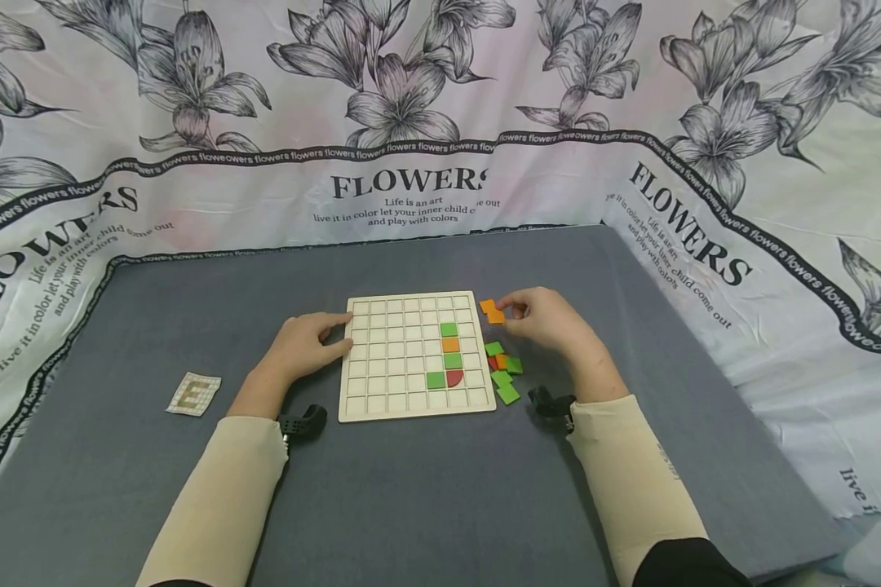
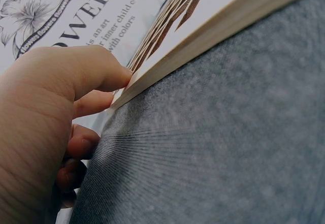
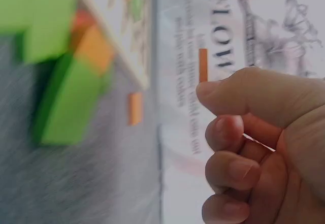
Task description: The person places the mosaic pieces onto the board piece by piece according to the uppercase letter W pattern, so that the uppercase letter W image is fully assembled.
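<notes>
- Pinching orange tile (image 3: 203,65) in R hand (image 1: 549,321)
- Edge-on in R wrist view, long axis approx. vert.
- Touching board (image 1: 370,359) w/ L hand (image 1: 297,346), thumb (image 1: 338,349) & index (image 1: 334,319) apart

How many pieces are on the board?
5 on the board: running down one column, a green square, an orange square, a second green square and a red piece; then a third green square just left of the red piece. None there seems hidden.

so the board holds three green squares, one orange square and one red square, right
The red piece isn't square: the head view shows a curved edge. The three green squares and one orange square on the wooden board are right.
</notes>
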The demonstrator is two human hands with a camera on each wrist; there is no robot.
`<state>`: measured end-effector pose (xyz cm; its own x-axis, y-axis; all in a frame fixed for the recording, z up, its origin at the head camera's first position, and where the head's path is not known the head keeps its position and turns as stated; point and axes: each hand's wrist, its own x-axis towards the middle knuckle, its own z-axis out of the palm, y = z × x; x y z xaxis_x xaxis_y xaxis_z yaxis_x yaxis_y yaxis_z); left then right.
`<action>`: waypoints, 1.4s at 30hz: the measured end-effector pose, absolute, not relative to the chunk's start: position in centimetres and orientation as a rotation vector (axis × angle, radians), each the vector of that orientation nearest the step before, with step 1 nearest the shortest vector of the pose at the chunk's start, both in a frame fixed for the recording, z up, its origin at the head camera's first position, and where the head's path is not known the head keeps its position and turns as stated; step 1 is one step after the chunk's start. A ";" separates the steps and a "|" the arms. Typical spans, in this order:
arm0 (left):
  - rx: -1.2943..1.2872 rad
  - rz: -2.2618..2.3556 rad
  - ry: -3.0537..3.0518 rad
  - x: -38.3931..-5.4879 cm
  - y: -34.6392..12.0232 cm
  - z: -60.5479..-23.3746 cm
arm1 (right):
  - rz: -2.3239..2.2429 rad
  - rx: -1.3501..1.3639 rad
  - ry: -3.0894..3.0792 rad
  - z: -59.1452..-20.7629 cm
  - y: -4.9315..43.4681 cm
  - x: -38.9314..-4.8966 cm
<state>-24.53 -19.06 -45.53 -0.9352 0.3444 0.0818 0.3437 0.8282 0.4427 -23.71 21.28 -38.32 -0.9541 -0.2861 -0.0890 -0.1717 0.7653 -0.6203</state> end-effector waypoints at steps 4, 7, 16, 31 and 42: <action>0.573 0.727 3.006 -24.6 -19.1 -45.5 | -1.026 -0.411 2.758 -36.7 19.8 -22.7; 0.573 0.726 3.007 -24.6 -19.2 -45.6 | -1.007 -0.481 2.734 -35.9 18.1 -21.8; 0.552 0.725 3.004 -24.4 -19.1 -45.7 | -0.755 -0.768 2.698 -36.7 12.9 -19.2; 0.589 0.733 3.010 -24.5 -18.9 -45.6 | -0.472 -0.795 2.769 -40.6 9.9 -18.6; 0.583 0.711 3.011 -24.5 -19.0 -45.4 | -0.457 -0.650 2.853 -40.7 9.2 -18.3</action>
<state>-24.55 -19.00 -45.38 -0.9313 0.3527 0.0905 0.3559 0.8293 0.4308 -18.29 9.19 -40.69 -0.8882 -0.4472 -0.1056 -0.3917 0.8571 -0.3345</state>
